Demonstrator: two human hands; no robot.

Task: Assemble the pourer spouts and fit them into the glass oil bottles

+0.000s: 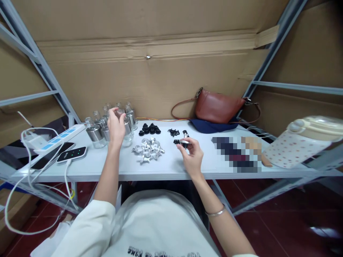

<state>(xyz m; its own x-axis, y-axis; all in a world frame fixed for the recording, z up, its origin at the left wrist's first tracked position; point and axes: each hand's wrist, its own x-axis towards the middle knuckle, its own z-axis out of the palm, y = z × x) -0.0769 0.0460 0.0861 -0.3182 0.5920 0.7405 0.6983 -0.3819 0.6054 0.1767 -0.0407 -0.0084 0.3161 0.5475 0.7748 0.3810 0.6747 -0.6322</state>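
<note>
Right hand (193, 154) pinching round black-and-silver part (184, 142) between thumb and fingers, near middle of table (88, 166). Left hand (116, 126) curving at glass bottle (129, 138) with metal band, thumb apart from fingers; whether gripping, cannot tell. More bottles (95, 134) standing behind and left of it. Silver parts (149, 150) lying heaped between hands, black round caps (150, 129) sitting behind heap. Brown bag (218, 107) resting on dark blue cloth (209, 126), back right.

At the left of my feed I see a power strip (63, 138), a phone (54, 154), a small device (71, 154) and white cables (66, 175); right of centre, a brown bag (219, 107) on blue cloth (210, 126); far right, a spotted jug (296, 147).
</note>
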